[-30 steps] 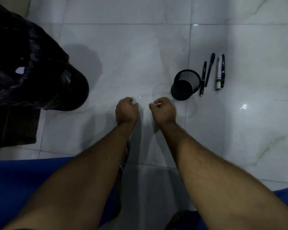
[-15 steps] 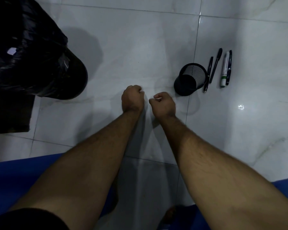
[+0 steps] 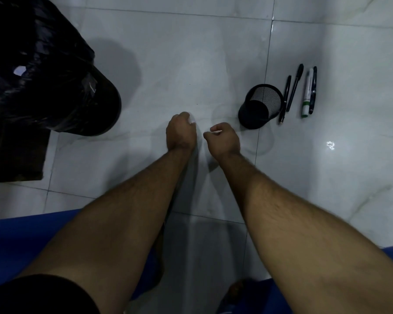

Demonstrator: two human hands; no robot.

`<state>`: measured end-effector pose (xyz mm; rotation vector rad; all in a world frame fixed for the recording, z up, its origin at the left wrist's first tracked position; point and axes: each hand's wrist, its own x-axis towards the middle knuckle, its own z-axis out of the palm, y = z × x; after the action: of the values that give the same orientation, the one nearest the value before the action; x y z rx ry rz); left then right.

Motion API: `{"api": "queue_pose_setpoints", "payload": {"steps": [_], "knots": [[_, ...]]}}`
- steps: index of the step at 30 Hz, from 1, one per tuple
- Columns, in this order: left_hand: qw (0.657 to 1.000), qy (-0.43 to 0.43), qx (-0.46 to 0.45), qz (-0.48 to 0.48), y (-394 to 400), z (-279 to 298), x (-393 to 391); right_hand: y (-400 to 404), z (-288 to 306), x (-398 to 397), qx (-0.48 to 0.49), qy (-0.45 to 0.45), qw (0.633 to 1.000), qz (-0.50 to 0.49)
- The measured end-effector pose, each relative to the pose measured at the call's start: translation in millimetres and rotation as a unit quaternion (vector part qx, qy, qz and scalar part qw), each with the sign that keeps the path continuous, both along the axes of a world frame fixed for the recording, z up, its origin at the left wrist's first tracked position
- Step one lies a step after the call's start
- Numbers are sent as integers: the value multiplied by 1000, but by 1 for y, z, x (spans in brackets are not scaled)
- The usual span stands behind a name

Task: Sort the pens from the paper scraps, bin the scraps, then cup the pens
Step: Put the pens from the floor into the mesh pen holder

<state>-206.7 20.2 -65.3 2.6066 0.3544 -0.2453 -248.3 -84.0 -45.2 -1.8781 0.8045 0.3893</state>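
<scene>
My left hand (image 3: 180, 132) and my right hand (image 3: 222, 139) hover close together over the white tiled floor, both with fingers curled. A sliver of white paper scrap (image 3: 216, 132) shows in the right hand's fingers, and a pale bit of scrap (image 3: 192, 120) peeks from the left fist. A black mesh pen cup (image 3: 260, 105) stands just right of my right hand. Beside it lie several pens in a row: two thin black pens (image 3: 290, 96), a white marker with a green band (image 3: 306, 92) and a dark pen (image 3: 313, 89).
A bin lined with a black plastic bag (image 3: 43, 71) stands at the left, with a small white scrap (image 3: 19, 70) inside. A dark mat (image 3: 16, 152) lies below it. My blue-clad knees (image 3: 32, 236) frame the bottom edge.
Both hands stayed closed and close together; the left fist shifted slightly forward. The view drifted a little, so the cup and pens sit lower than half a second ago.
</scene>
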Motion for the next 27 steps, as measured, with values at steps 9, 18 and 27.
{"api": "queue_pose_setpoints", "payload": {"steps": [9,18,27], "knots": [[999,-5,36,-26,-3,-4,3,-2,-1,3,-13,3,1000,6],[985,-10,104,-135,-1,-12,1,-3,-7,4,-16,3,1000,19],[993,-100,-49,-49,6,56,10,22,26,23,65,-76,993,-69]]}}
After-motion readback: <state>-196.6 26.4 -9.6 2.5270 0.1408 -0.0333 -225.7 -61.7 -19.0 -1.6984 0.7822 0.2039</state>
